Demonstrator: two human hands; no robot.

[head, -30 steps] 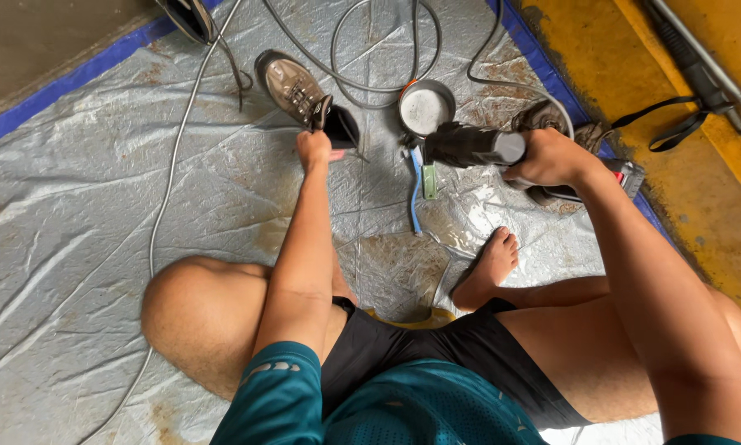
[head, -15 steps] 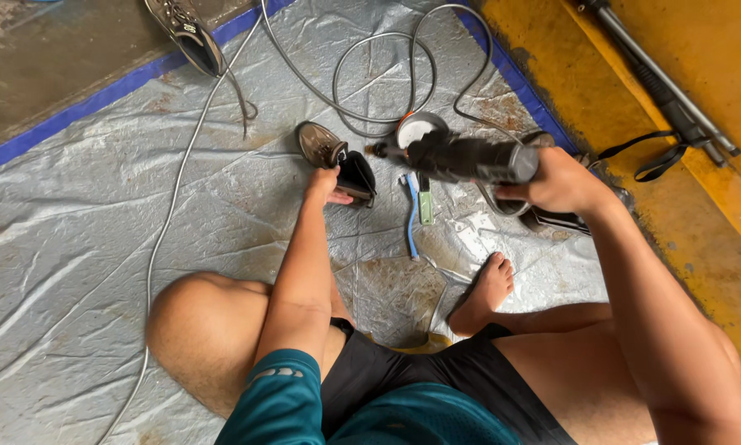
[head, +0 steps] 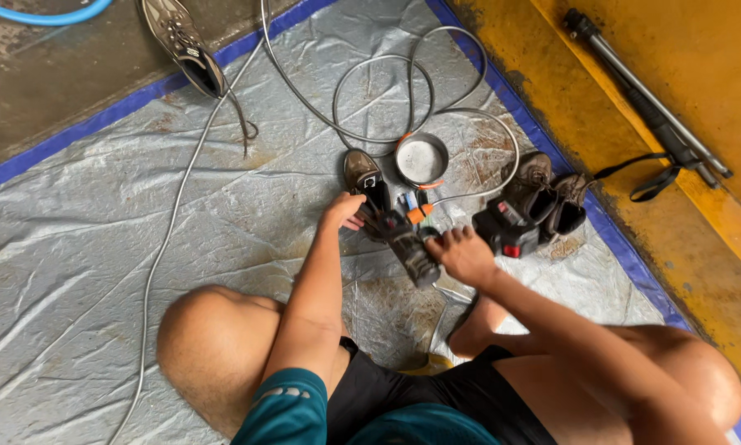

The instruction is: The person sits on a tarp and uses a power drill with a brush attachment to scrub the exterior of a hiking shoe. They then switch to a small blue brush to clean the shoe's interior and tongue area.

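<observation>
Grey hose [head: 387,91] loops by my work; left hand [head: 344,213] grips the shoe [head: 366,183], right hand [head: 463,255] grips the sprayer [head: 412,247]: a snag could jerk it.

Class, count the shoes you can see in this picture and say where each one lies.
4. One shoe lies top left at the sheet's edge, one is at the left hand, and a pair sits right of the tool. Others may be hidden.
</observation>
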